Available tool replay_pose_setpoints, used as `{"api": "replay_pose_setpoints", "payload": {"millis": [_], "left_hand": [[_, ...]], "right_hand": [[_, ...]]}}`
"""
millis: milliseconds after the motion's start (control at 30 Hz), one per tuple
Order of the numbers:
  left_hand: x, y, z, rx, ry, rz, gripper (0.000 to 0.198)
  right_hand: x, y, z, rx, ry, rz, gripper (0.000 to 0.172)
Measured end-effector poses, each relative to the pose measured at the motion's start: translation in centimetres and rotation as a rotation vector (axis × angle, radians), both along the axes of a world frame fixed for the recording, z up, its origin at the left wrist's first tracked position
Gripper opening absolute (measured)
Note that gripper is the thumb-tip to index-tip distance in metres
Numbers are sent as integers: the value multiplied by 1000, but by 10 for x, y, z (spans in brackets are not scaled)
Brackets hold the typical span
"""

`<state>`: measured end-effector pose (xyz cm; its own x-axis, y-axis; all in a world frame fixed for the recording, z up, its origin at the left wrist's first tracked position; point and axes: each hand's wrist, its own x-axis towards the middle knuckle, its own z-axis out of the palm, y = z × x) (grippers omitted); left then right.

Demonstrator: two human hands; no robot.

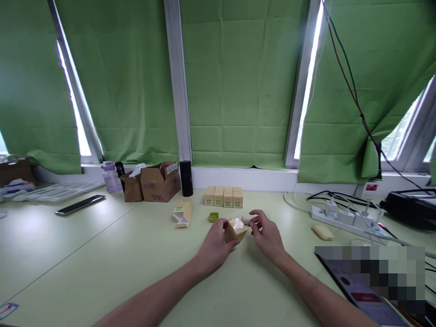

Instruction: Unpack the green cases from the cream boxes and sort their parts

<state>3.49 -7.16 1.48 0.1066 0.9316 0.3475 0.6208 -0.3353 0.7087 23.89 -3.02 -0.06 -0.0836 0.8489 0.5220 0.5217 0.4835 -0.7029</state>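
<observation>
At your twelve o'clock, your left hand (pixel 214 244) grips a small box (pixel 230 233); your right hand (pixel 268 235) is at a white piece (pixel 245 220), grip unclear. Beyond, four cartons (pixel 223 197) look unopened; one opened carton (pixel 184 211) lies at eleven.

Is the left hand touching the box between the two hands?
Touching: the head view shows the left hand gripping the left side of the box, with no gap.

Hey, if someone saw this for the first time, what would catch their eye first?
Probably the big green curtains filling the upper part of the view. Next, on the table, the left hand holds a small tan box, with the right hand just to its right. Behind them sits a row of similar boxes.
</observation>
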Motion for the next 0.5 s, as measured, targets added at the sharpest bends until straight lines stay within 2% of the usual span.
{"api": "replay_pose_setpoints", "payload": {"millis": [200, 333, 500], "left_hand": [[-8, 4, -6, 431, 144, -10, 45], [-12, 6, -4, 747, 270, 24, 49], [-13, 1, 4, 992, 374, 60, 38]], "right_hand": [[-3, -13, 9, 138, -45, 3, 22], [-7, -26, 12, 329, -106, 44, 34], [-13, -39, 15, 561, -142, 123, 45]]}}
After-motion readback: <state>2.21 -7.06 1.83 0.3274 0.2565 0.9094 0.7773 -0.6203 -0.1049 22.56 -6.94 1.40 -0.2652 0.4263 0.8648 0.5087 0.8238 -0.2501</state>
